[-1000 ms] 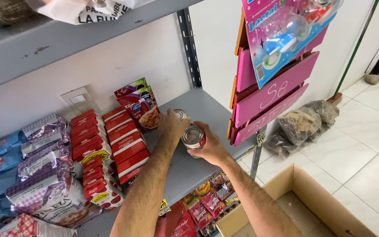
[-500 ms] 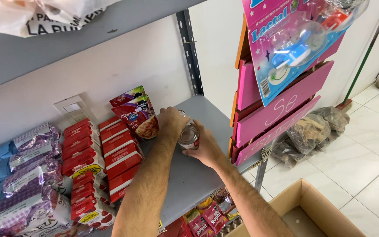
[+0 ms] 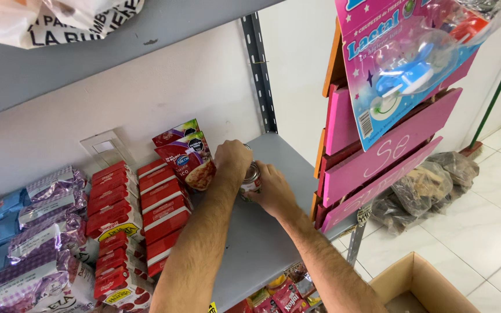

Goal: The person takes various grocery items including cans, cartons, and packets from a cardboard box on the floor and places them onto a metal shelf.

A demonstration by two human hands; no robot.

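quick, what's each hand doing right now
left hand: closed over the top of a small shiny metal can on the grey metal shelf
right hand: gripping the same can's side

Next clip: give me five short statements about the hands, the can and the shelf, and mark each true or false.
1. Both hands are on the can. True: the left hand and the right hand close around it.
2. The can is over the cardboard box. False: it is at the grey shelf; the box is on the floor below.
3. Red packets lie in rows left of the hands. True.
4. The purple packs are right of the can. False: the purple packs are far left.
5. A standing pouch is beside the left hand. True.
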